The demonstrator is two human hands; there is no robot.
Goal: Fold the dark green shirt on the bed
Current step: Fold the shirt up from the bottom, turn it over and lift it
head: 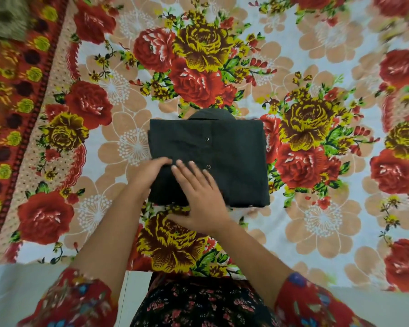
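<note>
Head view, straight down onto a bed (pixel 316 50) with a loud red-and-yellow rose sheet. Smack in the middle of it, right in front of the person: the dark green shirt (pixel 232 152), already folded down into a tidy block, flat on the sheet. Looks a bit wider left to right than near to far, so long axis across the frame, edges pretty much square to the bed's near edge. Collar (pixel 210 113) poking out past the far edge, so pointing away from the person. Two little metal snaps (pixel 206 139) on top, lined up near to far, roughly down the middle. Left hand (pixel 149 172) at the shirt's left edge, thumb lying on top of the fabric, remaining fingers tucked out of sight, so seems to be pinching that edge. Right hand (pixel 198 199) flat and relaxed, fingers straight, fingertips pressing on the near-left part of the shirt, palm hanging over the near edge onto the sheet. Both forearms bare, red flowery sleeves (pixel 80 300) down at the bottom. Blurry olive fabric (pixel 3 15) way off in the far left corner, can't tell what.
</note>
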